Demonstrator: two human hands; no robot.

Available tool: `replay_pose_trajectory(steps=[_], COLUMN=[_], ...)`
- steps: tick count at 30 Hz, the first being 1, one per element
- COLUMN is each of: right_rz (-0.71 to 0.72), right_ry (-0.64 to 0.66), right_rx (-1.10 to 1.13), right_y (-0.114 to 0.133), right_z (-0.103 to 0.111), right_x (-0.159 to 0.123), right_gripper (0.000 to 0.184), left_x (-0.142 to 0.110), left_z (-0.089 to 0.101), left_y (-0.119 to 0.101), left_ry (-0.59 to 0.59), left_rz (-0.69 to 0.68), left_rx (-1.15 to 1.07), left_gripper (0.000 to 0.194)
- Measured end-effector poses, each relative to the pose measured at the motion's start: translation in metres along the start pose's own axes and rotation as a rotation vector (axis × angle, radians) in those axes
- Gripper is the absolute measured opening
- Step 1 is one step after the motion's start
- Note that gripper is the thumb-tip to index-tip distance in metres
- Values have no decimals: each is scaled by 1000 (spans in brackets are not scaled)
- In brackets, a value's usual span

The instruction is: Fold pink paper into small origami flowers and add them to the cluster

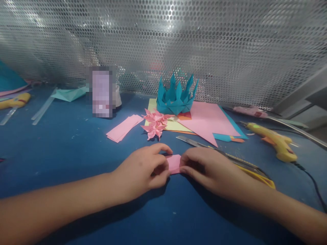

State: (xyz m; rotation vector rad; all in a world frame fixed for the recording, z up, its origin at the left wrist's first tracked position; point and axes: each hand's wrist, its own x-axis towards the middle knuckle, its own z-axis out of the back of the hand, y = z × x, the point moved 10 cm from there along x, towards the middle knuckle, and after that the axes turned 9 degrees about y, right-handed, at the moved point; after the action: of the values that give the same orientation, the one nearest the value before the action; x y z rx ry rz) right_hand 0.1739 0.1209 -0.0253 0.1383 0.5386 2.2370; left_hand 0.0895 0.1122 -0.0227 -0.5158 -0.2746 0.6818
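A small pink paper piece (174,163) lies on the blue table (63,153) between my two hands. My left hand (143,170) pinches its left edge with thumb and curled fingers. My right hand (206,166) presses and grips its right edge, fingers closed. Just beyond them lie folded pink paper flowers (154,124) and a stack of pink paper strips (124,128).
A teal paper crown (176,95) stands on pink, yellow and teal sheets (206,119) at the back. A metal ruler (189,140) and a yellow knife (258,173) lie right of my hands, a yellow glue gun (276,141) further right. A perforated metal wall (178,44) runs behind.
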Motion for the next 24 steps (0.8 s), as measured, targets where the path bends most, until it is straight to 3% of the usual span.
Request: replay_pose_trajectory(steps=[11,24], right_rz=[3,-78], right_ry=[-34,11], right_rx=[-3,61], right_y=[2,-9], right_z=[5,0], right_x=[0,3], right_gripper=[11,7], left_x=[0,2], left_z=[-1,-8], left_y=[5,16], left_ry=[9,37], left_rz=[100,170], left_rx=[54,-150], left_gripper=[16,15])
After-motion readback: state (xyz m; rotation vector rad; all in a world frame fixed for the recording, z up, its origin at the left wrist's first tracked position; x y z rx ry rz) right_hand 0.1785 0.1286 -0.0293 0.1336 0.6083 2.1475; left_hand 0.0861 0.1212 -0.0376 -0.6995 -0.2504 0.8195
